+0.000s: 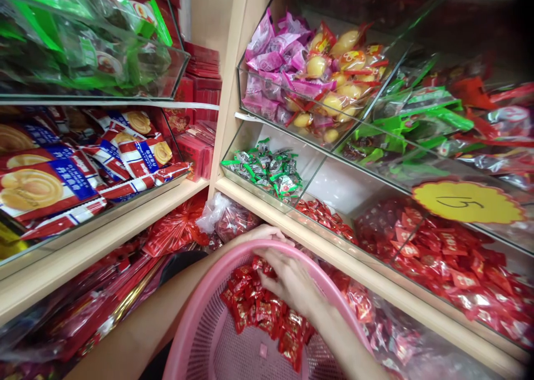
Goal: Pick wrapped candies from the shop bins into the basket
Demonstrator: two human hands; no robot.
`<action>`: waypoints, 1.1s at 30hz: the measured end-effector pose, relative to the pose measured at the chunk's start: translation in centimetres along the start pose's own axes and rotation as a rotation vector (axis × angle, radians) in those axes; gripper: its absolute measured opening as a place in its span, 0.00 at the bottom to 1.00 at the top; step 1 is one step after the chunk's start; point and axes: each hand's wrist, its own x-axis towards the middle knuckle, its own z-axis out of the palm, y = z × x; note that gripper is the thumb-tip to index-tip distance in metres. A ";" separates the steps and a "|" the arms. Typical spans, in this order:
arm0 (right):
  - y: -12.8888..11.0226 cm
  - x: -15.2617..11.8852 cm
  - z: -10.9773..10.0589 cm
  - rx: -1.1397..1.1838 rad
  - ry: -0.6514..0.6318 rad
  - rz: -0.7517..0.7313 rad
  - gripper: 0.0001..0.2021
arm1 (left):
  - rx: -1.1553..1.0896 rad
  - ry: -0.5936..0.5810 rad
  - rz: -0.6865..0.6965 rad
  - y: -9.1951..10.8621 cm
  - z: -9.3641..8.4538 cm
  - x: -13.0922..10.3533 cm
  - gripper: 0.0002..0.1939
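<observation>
A pink plastic basket [188, 291] with mesh sides is tilted toward me. Red foil-wrapped candies [267, 313] are heaped inside it, toward its far side. My left arm runs along the outside of the basket, and my left hand [267, 234] is at the far rim, its fingers partly hidden behind it. Inside the basket is my right hand [290, 277], thumb and fingers apart, its fingertips touching the candies near the far wall.
Clear bins on the right shelf hold red candies [454, 263], green-wrapped candies [267, 168] and purple packets [275, 52]. A yellow price tag [467, 201] hangs there. Cookie packets [62, 179] fill a left bin. Bagged goods [175, 224] lie below the wooden shelf edges [367, 263].
</observation>
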 end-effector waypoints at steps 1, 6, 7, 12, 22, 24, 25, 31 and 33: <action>-0.2 0.2 0.2 -0.022 -0.023 -0.033 0.21 | 0.005 -0.004 -0.002 0.0 -0.1 0.0 0.19; -0.7 0.7 0.7 -0.161 -0.081 -0.084 0.18 | 0.021 -0.021 -0.019 -0.1 -0.4 0.2 0.19; -0.5 0.6 0.7 -0.158 -0.059 -0.065 0.17 | 0.021 -0.026 -0.021 -0.2 -0.5 0.2 0.19; 0.5 -0.5 0.4 0.017 0.059 0.094 0.15 | 0.011 -0.055 -0.006 -0.5 -0.7 0.4 0.18; 2.6 -3.3 -0.4 0.666 0.396 0.484 0.16 | 0.000 -0.096 -0.027 -0.3 -0.5 0.0 0.16; 3.3 -4.3 -0.6 0.756 0.396 0.513 0.21 | -0.004 -0.077 -0.040 -0.3 -0.6 0.0 0.19; 3.6 -4.9 -0.7 0.780 0.387 0.525 0.22 | -0.007 -0.069 -0.044 -0.3 -0.6 0.0 0.20; 4.1 -7.0 -0.6 0.719 0.359 0.512 0.23 | -0.038 -0.043 -0.069 -0.5 -0.5 0.0 0.22; 3.4 -7.3 -0.5 0.650 0.337 0.512 0.18 | -0.043 -0.030 -0.079 -0.6 -0.5 0.1 0.22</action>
